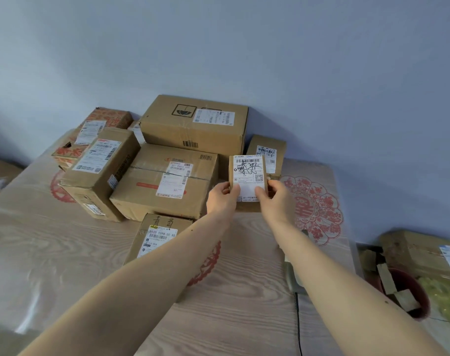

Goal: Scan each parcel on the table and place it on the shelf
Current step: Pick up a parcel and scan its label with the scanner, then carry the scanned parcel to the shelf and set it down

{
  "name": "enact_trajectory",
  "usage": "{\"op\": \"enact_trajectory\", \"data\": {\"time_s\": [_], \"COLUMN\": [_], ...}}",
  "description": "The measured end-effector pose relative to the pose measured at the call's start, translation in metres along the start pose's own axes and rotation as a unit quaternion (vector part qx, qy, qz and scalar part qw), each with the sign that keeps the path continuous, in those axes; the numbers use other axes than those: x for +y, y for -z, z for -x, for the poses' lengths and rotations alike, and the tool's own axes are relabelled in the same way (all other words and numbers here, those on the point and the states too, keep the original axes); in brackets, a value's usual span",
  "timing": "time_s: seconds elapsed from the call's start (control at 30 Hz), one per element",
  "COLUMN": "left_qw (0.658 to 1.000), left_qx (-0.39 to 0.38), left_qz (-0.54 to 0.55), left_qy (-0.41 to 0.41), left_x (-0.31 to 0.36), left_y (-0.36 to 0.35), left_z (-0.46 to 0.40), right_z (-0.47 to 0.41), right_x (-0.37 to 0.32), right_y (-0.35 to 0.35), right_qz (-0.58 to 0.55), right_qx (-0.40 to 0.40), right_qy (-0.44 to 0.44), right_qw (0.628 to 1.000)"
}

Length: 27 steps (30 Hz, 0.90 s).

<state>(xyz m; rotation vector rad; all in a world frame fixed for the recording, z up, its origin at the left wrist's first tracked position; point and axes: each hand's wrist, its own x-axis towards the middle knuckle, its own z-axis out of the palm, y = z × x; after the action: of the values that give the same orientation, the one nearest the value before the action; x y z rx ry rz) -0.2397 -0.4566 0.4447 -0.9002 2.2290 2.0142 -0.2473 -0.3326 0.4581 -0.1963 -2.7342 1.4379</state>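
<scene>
Head view: the small parcel (247, 176) is standing upright between both hands, label facing the camera, above the worktop (65, 253). The left hand (222, 199) is gripping its lower left edge; the right hand (276, 199) is gripping its lower right edge, thumbs pressing on the label. Larger parcels (167, 181) are lying stacked just behind.

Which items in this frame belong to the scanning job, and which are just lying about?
Job:
small parcel held by left hand and right hand
stacked parcels on table
scanner, partly hidden by the right arm

Lying about:
red bucket of scraps
box beside the table
</scene>
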Motion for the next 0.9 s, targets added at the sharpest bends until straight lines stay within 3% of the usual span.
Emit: {"op": "enact_trajectory", "data": {"time_s": [0.37, 0.9], "left_qw": [0.987, 0.919], "left_qx": [0.108, 0.336], "left_qz": [0.092, 0.149], "left_qy": [-0.072, -0.144], "left_x": [0.057, 0.06], "left_y": [0.085, 0.297], "left_z": [0.033, 0.149], "right_z": [0.024, 0.164], "right_x": [-0.103, -0.257], "right_y": [-0.01, -0.098], "right_qz": [-0.056, -0.122], "right_qx": [-0.014, -0.179], "right_qy": [0.139, 0.323], "right_qw": [0.989, 0.921]}}
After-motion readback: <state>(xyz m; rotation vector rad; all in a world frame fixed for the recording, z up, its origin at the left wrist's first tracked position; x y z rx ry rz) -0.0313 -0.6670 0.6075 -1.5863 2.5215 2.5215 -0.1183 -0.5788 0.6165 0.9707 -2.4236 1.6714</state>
